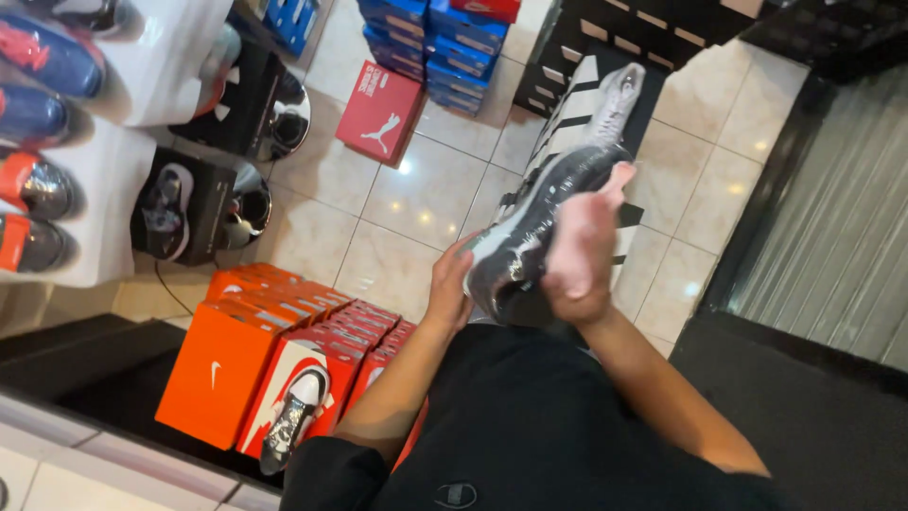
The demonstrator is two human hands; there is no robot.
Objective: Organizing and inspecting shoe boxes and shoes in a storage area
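Observation:
A dark shoe (534, 213) wrapped in shiny clear plastic film is held up in front of me over the tiled floor. My left hand (449, 289) grips its near end from the left side. My right hand (582, 241) lies flat over the shoe's top and side, fingers stretched along the wrap. A light grey shoe (615, 99) shows just beyond the wrapped one, toward the black-and-white striped box (577, 114); whether it touches the wrapped one I cannot tell.
Orange and red shoe boxes (274, 350) are stacked low left, one with a grey shoe (293, 416) leaning on it. A red box (380, 112) and blue boxes (445, 47) sit farther off. White shelves (104, 180) with shoes stand at left.

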